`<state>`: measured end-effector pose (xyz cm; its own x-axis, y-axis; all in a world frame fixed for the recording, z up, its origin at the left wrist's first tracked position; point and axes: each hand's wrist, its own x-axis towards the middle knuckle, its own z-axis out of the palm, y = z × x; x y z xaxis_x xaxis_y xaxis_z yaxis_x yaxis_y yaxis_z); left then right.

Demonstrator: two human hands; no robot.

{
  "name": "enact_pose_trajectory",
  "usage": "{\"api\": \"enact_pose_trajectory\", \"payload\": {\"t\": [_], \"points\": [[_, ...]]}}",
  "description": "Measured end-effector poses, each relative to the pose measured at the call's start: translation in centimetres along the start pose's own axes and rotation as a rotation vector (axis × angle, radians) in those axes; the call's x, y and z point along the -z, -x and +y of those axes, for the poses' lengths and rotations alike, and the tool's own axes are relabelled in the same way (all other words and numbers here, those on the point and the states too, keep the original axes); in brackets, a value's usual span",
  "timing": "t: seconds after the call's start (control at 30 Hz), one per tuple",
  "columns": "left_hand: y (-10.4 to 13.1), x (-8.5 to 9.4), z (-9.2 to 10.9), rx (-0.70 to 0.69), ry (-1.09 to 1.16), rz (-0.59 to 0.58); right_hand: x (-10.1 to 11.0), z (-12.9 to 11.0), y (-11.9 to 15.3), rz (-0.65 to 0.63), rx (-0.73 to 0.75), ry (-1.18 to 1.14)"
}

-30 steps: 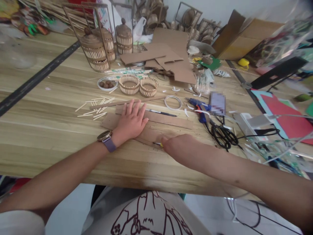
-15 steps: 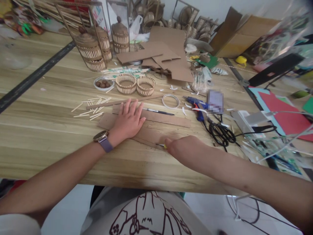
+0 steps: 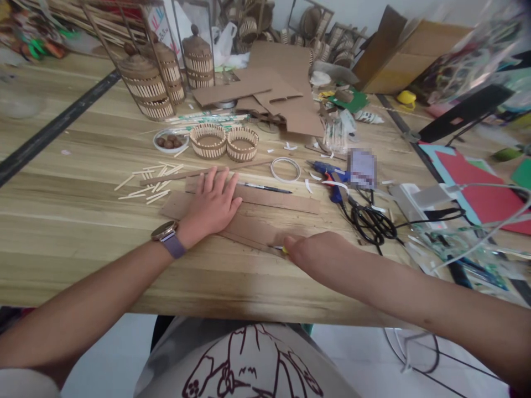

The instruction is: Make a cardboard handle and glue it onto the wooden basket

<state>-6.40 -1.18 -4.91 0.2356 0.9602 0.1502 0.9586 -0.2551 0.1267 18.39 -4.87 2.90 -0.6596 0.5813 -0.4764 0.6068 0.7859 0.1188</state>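
Observation:
My left hand (image 3: 214,203) lies flat with its fingers spread, pressing on a brown cardboard piece (image 3: 251,229) on the table. In my right hand (image 3: 317,251) is a utility knife (image 3: 284,250), of which a bit of yellow and the blade show; the rest is hidden by the fingers. Its tip meets the cardboard near the front edge, where a thin strip runs alongside. A second cardboard strip (image 3: 286,203) lies just behind, partly under my left fingers, with a black pen (image 3: 265,188) on it.
Small wooden sticks (image 3: 155,185), two round stick baskets (image 3: 241,145) and a bowl of brown balls (image 3: 170,142) stand behind my left hand. Rightward are a tape ring (image 3: 285,169), a blue glue gun (image 3: 332,179), coiled black cable (image 3: 371,224) and a power strip (image 3: 418,204).
My right hand has drawn the knife a short way to the right along the cardboard's front edge. My left hand stays pressed in place, while the view has shifted slightly.

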Motion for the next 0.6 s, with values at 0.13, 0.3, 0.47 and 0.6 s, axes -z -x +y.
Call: {"api": "enact_pose_trajectory", "payload": {"t": [0.13, 0.3, 0.47, 0.6], "points": [[0.0, -0.2, 0.0, -0.001, -0.003, 0.010, 0.2, 0.1, 0.7, -0.050, -0.030, -0.023], [0.0, -0.3, -0.1, 0.001, -0.001, 0.020, 0.2, 0.4, 1.5, -0.071, -0.026, -0.046], [0.0, -0.3, -0.1, -0.006, -0.013, 0.017, -0.5, 0.8, 2.1, -0.093, -0.032, 0.041], [0.1, -0.4, -0.2, -0.007, -0.011, 0.028, -0.9, 0.8, 2.4, -0.105, -0.046, 0.053]]}}
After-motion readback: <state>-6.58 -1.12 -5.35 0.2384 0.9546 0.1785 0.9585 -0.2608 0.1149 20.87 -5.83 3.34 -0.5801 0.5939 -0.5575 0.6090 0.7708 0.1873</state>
